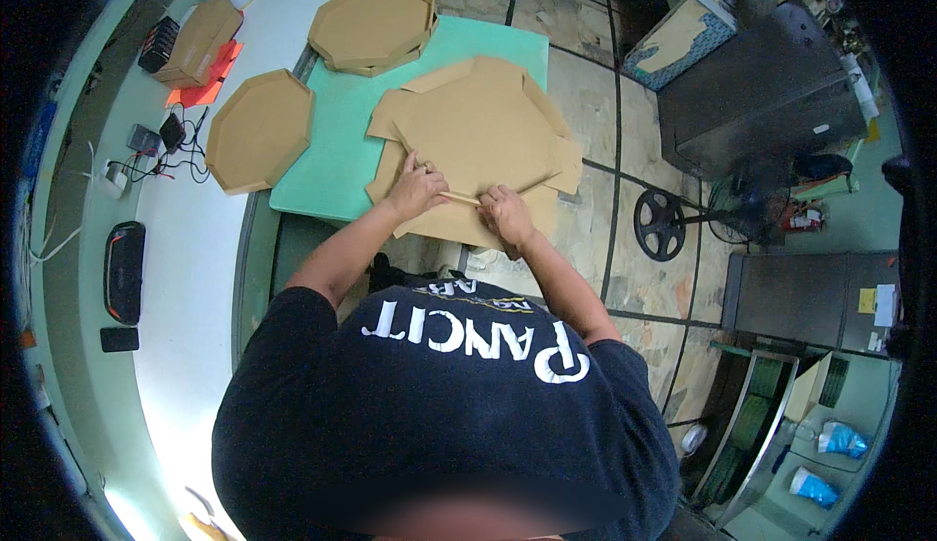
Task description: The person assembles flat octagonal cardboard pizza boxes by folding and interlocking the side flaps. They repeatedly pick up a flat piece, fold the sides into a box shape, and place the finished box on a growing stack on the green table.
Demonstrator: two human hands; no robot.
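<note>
Head view is filled by a flat, unfolded brown cardboard blank, which is spread on the green table and overhangs its near edge above the tiled floor. Both hands are pressed on the blank's near part. The left hand is laid flat with its fingers slightly spread on the cardboard. The right hand is curled, its fingers bent together against a raised fold that runs between the two hands; whether the fold is pinched cannot be told. Beyond the left fingers, a folded octagonal cardboard tray is seen lying partly on the green table. Farther beyond, a stack of similar octagonal trays is set. Far left of the fingers, a closed brown carton rests on orange-red sheets. Well to the right of the right fingers, a dark metal cabinet and a yellow slip on a dark panel are visible.
</note>
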